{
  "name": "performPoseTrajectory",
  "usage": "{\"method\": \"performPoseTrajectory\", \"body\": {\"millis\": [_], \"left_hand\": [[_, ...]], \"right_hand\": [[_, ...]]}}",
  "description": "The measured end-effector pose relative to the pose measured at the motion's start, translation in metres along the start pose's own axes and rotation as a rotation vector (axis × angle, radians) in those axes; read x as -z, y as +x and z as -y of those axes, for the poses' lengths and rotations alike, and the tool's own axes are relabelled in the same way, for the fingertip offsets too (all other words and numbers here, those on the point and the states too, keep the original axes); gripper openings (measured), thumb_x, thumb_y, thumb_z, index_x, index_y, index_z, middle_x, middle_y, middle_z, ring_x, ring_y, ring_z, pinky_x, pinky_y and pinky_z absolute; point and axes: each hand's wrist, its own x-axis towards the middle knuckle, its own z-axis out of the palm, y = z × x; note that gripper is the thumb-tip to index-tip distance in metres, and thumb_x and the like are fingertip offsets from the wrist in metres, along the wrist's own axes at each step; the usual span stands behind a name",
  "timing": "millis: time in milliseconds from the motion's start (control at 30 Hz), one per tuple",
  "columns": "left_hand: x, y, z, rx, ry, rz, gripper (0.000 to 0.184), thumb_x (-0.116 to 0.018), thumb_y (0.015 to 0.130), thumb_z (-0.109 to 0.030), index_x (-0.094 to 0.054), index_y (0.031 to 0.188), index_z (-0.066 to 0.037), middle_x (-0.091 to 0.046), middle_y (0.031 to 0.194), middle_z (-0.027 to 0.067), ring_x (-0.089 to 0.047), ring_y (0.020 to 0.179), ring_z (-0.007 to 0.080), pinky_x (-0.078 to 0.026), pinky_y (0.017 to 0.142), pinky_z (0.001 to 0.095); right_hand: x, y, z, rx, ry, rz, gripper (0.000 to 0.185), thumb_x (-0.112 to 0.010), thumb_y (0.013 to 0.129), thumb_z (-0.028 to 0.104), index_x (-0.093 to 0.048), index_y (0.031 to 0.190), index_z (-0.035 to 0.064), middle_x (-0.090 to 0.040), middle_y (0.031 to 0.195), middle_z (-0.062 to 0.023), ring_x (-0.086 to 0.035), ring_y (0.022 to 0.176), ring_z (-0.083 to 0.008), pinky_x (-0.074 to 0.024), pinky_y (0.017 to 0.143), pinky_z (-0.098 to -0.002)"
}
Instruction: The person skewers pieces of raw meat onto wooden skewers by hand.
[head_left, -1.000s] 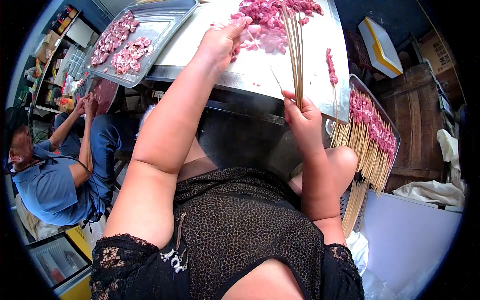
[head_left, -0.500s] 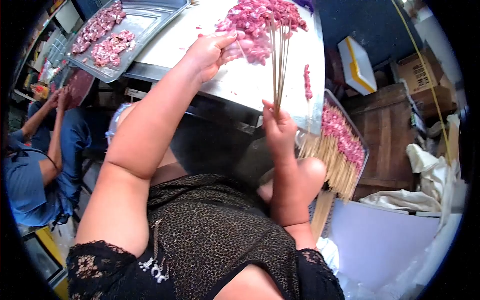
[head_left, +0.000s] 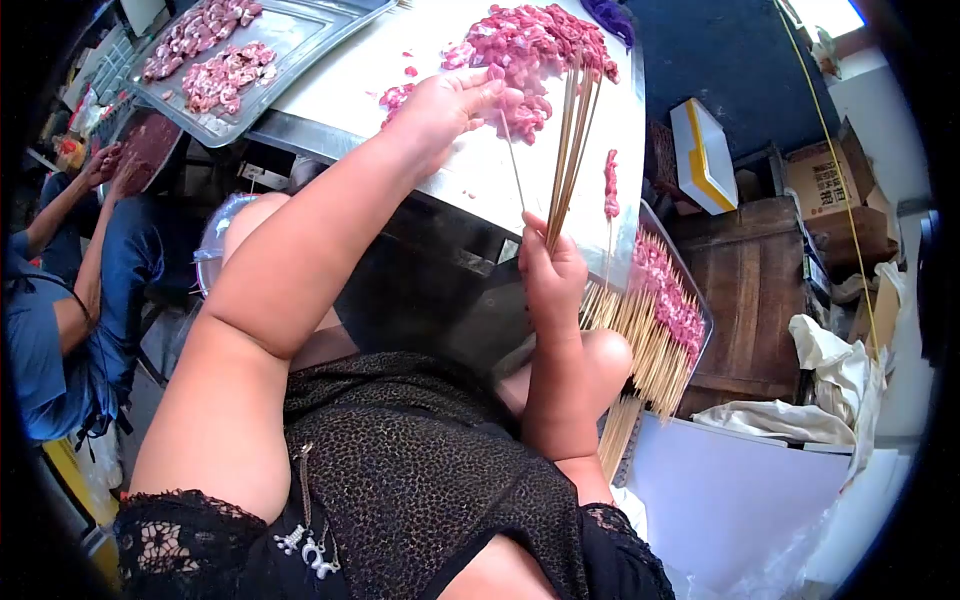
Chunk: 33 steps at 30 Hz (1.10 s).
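My right hand point(head_left: 552, 270) is closed around a bundle of thin wooden skewers point(head_left: 572, 150), which point up over the table edge. One separate skewer point(head_left: 513, 160) slants from that hand toward my left hand point(head_left: 450, 115). The left thumb and fingers pinch a small piece of meat point(head_left: 497, 73) near this skewer's tip; whether the tip has pierced it I cannot tell. Just beyond the left hand lies a heap of raw red meat pieces point(head_left: 540, 45) on the white tabletop point(head_left: 330, 95). A loaded meat skewer point(head_left: 611, 185) lies at the table's right side.
At the right, a tray point(head_left: 708, 325) holds many loaded skewers, their sticks toward me. A metal tray point(head_left: 290, 62) with meat piles stands at upper left. Another person point(head_left: 50, 340) sits at far left. A wooden board point(head_left: 745, 290) and foam box point(head_left: 702, 150) are at right.
My left hand has moved slightly right and its fingers have closed on a meat piece. One skewer now slants away from the bundle toward it. The view has shifted a little.
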Motion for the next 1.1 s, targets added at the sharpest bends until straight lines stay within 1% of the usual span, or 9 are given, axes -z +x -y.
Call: {"method": "performPoseTrajectory", "body": {"millis": [67,133,267,433,467,600,833,900,1100], "left_hand": [[0.0,0.003,0.001,-0.01,-0.034,-0.042,0.023,-0.053,0.091,-0.02,-0.059,0.106,-0.004,-0.065,0.097,0.0028,-0.057,0.089,0.0098,-0.042,0.079,0.0249],[0.0,0.004,0.002,-0.007,-0.174,-0.095,0.022,-0.053,0.091,-0.019,-0.058,0.106,-0.003,-0.065,0.092,0.0037,-0.058,0.084,0.0095,-0.045,0.078,0.0258],[0.007,0.01,0.008,-0.011,-0.127,-0.087,0.02,-0.053,0.091,-0.018,-0.059,0.102,-0.002,-0.065,0.09,0.0048,-0.059,0.081,0.0095,-0.047,0.076,0.0254],[0.004,0.01,0.005,-0.036,-0.258,-0.127,0.017,-0.052,0.091,-0.016,-0.06,0.095,-0.001,-0.065,0.09,0.0101,-0.059,0.078,0.0131,-0.048,0.076,0.0281],[0.007,0.012,0.007,-0.039,-0.222,-0.118,0.018,-0.052,0.091,-0.015,-0.058,0.098,0.0,-0.065,0.093,0.0125,-0.06,0.078,0.0153,-0.049,0.075,0.0284],[0.007,0.013,0.005,-0.077,-0.289,-0.143,0.019,-0.051,0.092,-0.014,-0.056,0.102,0.0,-0.064,0.097,0.0142,-0.061,0.081,0.0165,-0.05,0.074,0.0282],[0.008,0.009,0.003,0.026,-0.236,-0.044,0.022,-0.048,0.092,-0.013,-0.054,0.109,0.0,-0.064,0.101,0.0146,-0.062,0.086,0.0161,-0.052,0.075,0.0281],[0.008,0.006,-0.003,0.056,-0.249,-0.026,0.022,-0.048,0.092,-0.013,-0.054,0.109,0.0,-0.064,0.101,0.0142,-0.063,0.088,0.0168,-0.053,0.077,0.0289],[0.014,0.006,-0.003,0.126,-0.179,0.086,0.024,-0.046,0.093,-0.015,-0.054,0.11,0.0,-0.063,0.103,0.0149,-0.063,0.095,0.0203,-0.052,0.08,0.0306]], "right_hand": [[-0.001,-0.001,0.002,-0.007,0.003,-0.001,0.02,-0.056,0.088,0.009,-0.062,0.106,0.0002,-0.05,0.066,0.0046,-0.044,0.056,-0.0023,-0.0339,0.05,-0.0163],[-0.003,-0.003,0.002,-0.019,0.01,-0.003,0.019,-0.057,0.088,0.009,-0.063,0.104,0.0011,-0.05,0.065,0.0051,-0.043,0.055,-0.0021,-0.0349,0.05,-0.0167],[-0.001,-0.003,0.001,0.002,0.047,0.009,0.019,-0.056,0.089,0.009,-0.062,0.105,0.0005,-0.049,0.065,0.0053,-0.043,0.055,-0.0022,-0.0353,0.05,-0.0169],[0.005,-0.001,-0.003,0.002,0.042,0.047,0.021,-0.055,0.089,0.009,-0.061,0.106,-0.0003,-0.049,0.065,0.0049,-0.043,0.055,-0.0026,-0.036,0.051,-0.0174],[0.005,-0.001,-0.003,-0.012,0.065,0.052,0.021,-0.055,0.089,0.008,-0.061,0.106,-0.0006,-0.049,0.064,0.0047,-0.043,0.055,-0.0028,-0.0358,0.05,-0.0174],[0.006,-0.002,0.001,-0.07,0.098,0.081,0.021,-0.054,0.089,0.007,-0.06,0.107,-0.0016,-0.049,0.064,0.004,-0.044,0.055,-0.0034,-0.0355,0.05,-0.0175],[0.008,-0.001,0.0,-0.126,0.163,0.033,0.021,-0.054,0.088,0.006,-0.061,0.107,-0.001,-0.049,0.064,0.0042,-0.044,0.056,-0.0036,-0.0364,0.051,-0.0178],[0.011,0.001,-0.005,-0.031,0.095,0.055,0.02,-0.055,0.088,0.006,-0.062,0.106,0.0001,-0.049,0.064,0.0043,-0.044,0.056,-0.0036,-0.0363,0.051,-0.0177],[0.021,0.004,-0.004,0.005,0.041,0.084,0.02,-0.055,0.088,0.005,-0.062,0.106,0.0003,-0.049,0.065,0.0043,-0.043,0.056,-0.0035,-0.0357,0.051,-0.0176]]}}
